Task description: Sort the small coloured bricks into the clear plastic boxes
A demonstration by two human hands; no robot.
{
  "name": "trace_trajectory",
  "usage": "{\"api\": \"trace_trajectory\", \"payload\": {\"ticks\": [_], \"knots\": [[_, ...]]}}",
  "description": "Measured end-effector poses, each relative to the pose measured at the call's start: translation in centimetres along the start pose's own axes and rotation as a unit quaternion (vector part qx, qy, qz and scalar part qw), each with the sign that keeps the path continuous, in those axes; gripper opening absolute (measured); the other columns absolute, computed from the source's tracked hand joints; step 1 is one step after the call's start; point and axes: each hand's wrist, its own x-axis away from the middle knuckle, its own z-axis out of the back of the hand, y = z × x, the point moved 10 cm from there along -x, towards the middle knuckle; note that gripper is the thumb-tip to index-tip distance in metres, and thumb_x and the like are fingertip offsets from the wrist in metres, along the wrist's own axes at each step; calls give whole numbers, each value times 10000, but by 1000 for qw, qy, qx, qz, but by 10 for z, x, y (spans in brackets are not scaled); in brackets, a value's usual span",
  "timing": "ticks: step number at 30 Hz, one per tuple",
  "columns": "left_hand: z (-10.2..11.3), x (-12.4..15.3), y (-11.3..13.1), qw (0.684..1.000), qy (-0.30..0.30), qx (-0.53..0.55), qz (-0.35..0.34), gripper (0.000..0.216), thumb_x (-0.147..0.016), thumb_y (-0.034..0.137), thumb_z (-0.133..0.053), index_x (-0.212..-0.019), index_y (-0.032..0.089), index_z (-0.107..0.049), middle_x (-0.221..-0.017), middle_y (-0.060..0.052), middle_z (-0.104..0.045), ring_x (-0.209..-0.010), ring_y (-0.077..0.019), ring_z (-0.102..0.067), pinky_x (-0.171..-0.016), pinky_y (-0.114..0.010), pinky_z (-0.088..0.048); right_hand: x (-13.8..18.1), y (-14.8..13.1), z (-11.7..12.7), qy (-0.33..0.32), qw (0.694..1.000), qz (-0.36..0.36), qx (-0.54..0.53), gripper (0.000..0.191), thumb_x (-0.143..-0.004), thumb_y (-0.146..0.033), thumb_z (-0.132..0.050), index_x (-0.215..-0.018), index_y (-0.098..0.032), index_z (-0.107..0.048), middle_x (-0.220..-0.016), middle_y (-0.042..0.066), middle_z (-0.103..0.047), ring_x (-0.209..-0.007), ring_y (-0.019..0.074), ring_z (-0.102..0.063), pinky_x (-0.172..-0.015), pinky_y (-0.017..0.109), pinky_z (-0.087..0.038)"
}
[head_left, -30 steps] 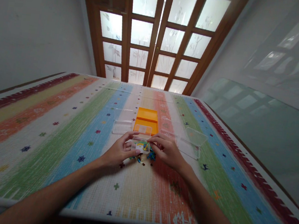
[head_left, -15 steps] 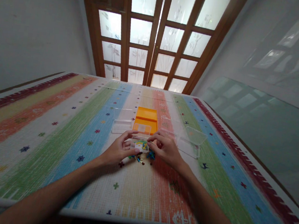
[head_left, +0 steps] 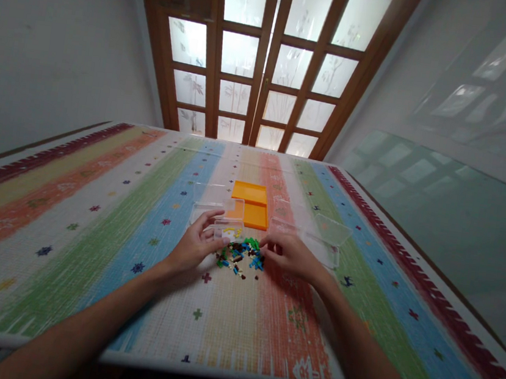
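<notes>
My left hand point(head_left: 195, 242) is closed around a small clear plastic box point(head_left: 230, 226), thumb along its near side. The box's clear lid stands up behind it. Small yellow pieces point(head_left: 232, 232) lie inside the box. Just in front of the box, a pile of tiny toy bricks point(head_left: 240, 253) in blue, green, brown and cream is spread on the cloth. At the pile's right edge is my right hand point(head_left: 285, 254), its fingers bent and thumb and index close together. Whatever may be between those fingertips is too small to make out.
An orange open case point(head_left: 256, 216) lies beyond the pile. Another clear open box point(head_left: 326, 252) sits right of my right hand, and a further clear box point(head_left: 202, 209) is partly behind my left hand. A striped cloth point(head_left: 138, 224) covers the table; glazed doors point(head_left: 266, 83) stand behind.
My left hand has drawn the clear box to the left, baring the brick pile. My right hand has moved from the box to the pile's right edge, slightly rightward.
</notes>
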Motion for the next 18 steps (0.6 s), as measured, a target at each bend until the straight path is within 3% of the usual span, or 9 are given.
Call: {"api": "trace_trajectory", "payload": {"ticks": [4, 7, 12, 15, 18], "knots": [[6, -2, 4, 1000, 13, -4, -8, 623, -739, 268, -817, -1304, 247, -554, -1296, -100, -596, -948, -190, -683, -942, -424, -565, 1, 4, -17, -44, 998, -8, 43, 235, -894, -170, -618, -1111, -177, -709, -854, 46, -709, -699, 149, -601, -668, 252, -423], [11, -3, 7, 999, 27, -10, -19, 608, -735, 267, -820, -1287, 249, -566, -1297, -96, -594, -974, -192, -673, -969, -433, -552, 2, 4, -22, -62, 997, -1, 50, 195, -906, -192, -615, -1070, -166, -717, -930, 77, -722, -800, 185, -635, -730, 282, -453], [15, -5, 8, 999, 43, -16, -15, 607, -734, 263, -814, -1287, 254, -565, -1286, -88, -599, -961, -184, -668, -980, -436, -541, 2, -1, -19, -50, 997, 16, 55, 274, -942, -222, -581, -1189, -190, -693, -1050, 96, -715, -915, 213, -645, -820, 323, -473], [16, -5, 9, 999, 48, -11, -19, 592, -728, 256, -817, -1271, 262, -579, -1272, -81, -601, -947, -186, -670, -973, -440, -545, 3, -5, -23, -60, 994, 16, 90, 346, -952, -208, -550, -1275, -197, -673, -1057, 108, -686, -927, 226, -640, -831, 335, -470], [16, -4, 9, 999, 47, -8, -21, 582, -733, 259, -816, -1266, 267, -583, -1274, -79, -600, -948, -188, -669, -973, -445, -546, 3, -9, -27, -77, 991, 21, 106, 326, -954, -204, -538, -1236, -197, -700, -1019, 101, -661, -898, 218, -631, -812, 324, -466]]}}
